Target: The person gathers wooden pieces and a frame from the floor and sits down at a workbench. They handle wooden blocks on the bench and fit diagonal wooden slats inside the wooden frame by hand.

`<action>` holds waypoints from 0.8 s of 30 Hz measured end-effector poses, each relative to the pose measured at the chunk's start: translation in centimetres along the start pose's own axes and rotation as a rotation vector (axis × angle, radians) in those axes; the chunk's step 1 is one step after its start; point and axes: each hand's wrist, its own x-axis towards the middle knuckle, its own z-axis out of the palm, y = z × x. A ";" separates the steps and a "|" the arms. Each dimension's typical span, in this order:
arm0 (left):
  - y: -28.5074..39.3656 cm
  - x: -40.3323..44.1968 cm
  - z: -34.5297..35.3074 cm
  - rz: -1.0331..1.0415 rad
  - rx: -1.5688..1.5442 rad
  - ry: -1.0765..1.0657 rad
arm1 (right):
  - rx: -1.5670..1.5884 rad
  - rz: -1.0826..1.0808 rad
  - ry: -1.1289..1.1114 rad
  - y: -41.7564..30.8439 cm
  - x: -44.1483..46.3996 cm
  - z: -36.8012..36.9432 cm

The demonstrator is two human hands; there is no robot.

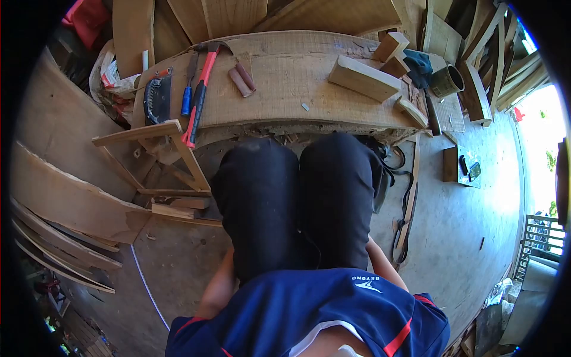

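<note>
Both my forearms hang down beside my thighs, and my left hand and my right hand are hidden below my legs. In front of my knees stands a wooden bench (279, 89). On its left part lie a red and black hammer (199, 98), a chisel with a blue handle (187, 98) and a black-handled tool (156, 101). Two small reddish-brown pieces (241, 81) rest near the bench's middle. A thick wooden block (364, 78) lies on the right part, close to a dark cloth (418, 68) and a round container (446, 81).
A wooden frame (190, 156) leans at the bench's left front. Curved boards (74, 190) stand at the far left. On the floor to the right are a metal box (461, 166) and black straps (407, 208) beside a wood strip. Planks (333, 15) stand behind the bench.
</note>
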 end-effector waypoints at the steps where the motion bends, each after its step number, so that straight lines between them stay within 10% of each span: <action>1: 0.0 -0.3 0.0 -0.004 -0.008 0.010 | -0.042 -0.019 -0.041 0.4 0.1 0.1; 24: 1.8 -0.8 -4.4 -0.050 -0.217 0.345 | 0.142 0.005 0.130 0.7 0.7 0.5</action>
